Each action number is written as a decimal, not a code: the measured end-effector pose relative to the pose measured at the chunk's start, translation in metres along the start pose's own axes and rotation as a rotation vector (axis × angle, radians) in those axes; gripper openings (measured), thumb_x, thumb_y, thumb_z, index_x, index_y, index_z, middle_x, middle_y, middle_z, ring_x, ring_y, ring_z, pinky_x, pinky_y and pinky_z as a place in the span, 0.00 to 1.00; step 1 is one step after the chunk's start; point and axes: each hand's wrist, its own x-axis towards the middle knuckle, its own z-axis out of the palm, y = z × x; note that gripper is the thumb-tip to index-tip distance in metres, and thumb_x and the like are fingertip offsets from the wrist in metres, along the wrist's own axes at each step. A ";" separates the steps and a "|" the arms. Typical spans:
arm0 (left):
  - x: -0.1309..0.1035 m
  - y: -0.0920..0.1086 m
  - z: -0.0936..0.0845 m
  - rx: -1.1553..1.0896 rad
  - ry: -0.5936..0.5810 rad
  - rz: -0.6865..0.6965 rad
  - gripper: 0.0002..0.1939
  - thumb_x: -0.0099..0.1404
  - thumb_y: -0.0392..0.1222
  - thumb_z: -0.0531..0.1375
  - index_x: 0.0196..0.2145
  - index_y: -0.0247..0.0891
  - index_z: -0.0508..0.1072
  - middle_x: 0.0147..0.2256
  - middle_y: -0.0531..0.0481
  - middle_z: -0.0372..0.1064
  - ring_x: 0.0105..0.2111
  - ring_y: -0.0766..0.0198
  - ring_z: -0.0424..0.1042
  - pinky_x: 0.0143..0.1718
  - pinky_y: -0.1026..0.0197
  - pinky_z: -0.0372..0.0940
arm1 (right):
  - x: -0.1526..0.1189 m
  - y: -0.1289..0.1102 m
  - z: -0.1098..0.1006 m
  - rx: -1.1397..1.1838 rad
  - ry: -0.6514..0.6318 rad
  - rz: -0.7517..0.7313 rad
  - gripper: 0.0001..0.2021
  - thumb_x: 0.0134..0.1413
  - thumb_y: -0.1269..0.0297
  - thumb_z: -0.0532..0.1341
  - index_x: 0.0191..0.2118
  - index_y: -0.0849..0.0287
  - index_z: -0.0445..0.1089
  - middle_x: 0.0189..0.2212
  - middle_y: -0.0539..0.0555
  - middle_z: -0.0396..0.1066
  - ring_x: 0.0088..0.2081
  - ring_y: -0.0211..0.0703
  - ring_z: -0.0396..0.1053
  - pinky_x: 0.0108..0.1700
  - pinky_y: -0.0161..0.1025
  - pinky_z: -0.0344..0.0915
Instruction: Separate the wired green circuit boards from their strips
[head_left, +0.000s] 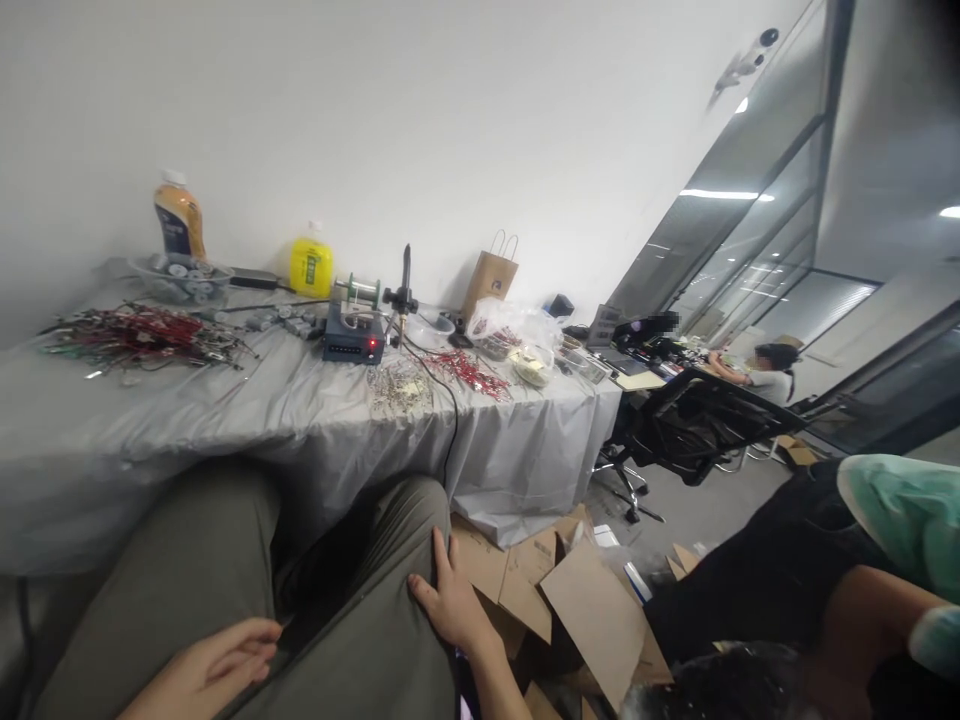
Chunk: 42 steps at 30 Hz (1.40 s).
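Observation:
My left hand (217,668) rests palm-up on my left thigh, its fingers loosely bent, with nothing visible in it. Spread over my right knee, my right hand (456,603) is open and touches only the trouser leg. In front of my knees, a blue soldering unit (352,335) with a lit red light stands on the covered table (292,400). A solder spool (362,291) sits on top of it, beside an upright black holder (406,285). Small metal parts (401,388) and red-wired pieces (469,374) lie close by. A larger heap of red-wired parts (150,335) is at the left.
An orange bottle (180,222), a yellow bottle (310,265) and a paper bag (489,284) stand along the wall. Cardboard pieces (596,620) lie on the floor at right. Beyond are a black chair (697,420), a nearby person in green (907,520) and another person (769,380).

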 end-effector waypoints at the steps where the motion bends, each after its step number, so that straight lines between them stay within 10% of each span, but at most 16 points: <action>1: -0.002 0.002 0.000 0.005 -0.007 0.005 0.28 0.49 0.63 0.75 0.43 0.43 0.86 0.43 0.43 0.87 0.56 0.36 0.82 0.61 0.46 0.75 | 0.000 0.000 0.000 -0.002 0.000 -0.003 0.34 0.72 0.53 0.66 0.77 0.51 0.57 0.79 0.63 0.51 0.74 0.69 0.58 0.72 0.73 0.58; 25: -0.016 0.019 0.003 0.182 -0.125 0.119 0.20 0.76 0.55 0.65 0.53 0.35 0.79 0.48 0.43 0.82 0.52 0.50 0.81 0.65 0.37 0.67 | 0.009 0.019 0.005 0.053 0.034 -0.023 0.33 0.72 0.53 0.66 0.76 0.52 0.59 0.78 0.63 0.53 0.74 0.68 0.59 0.71 0.71 0.61; 42: -0.022 0.029 0.010 0.255 -0.014 0.101 0.26 0.62 0.62 0.67 0.48 0.40 0.83 0.47 0.39 0.86 0.55 0.44 0.82 0.63 0.43 0.72 | 0.007 0.015 0.001 0.085 0.000 -0.035 0.34 0.72 0.54 0.67 0.77 0.51 0.58 0.79 0.62 0.50 0.75 0.69 0.56 0.73 0.73 0.57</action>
